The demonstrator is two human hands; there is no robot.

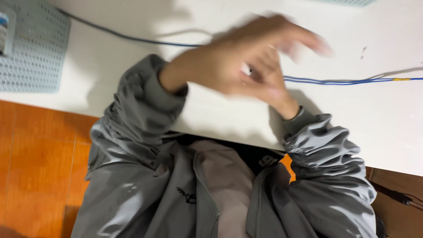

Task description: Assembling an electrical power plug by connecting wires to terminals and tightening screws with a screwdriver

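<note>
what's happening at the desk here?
A person in a grey jacket has both hands together over a white table. The left hand is blurred with motion and overlaps the right hand; a small pale thing shows between the fingers, too blurred to identify. A blue cable runs across the table to the hands, though whether either grips it is unclear. A pale perforated basket sits at the far left.

White table [132, 26], orange tiled floor [39, 158]
</note>
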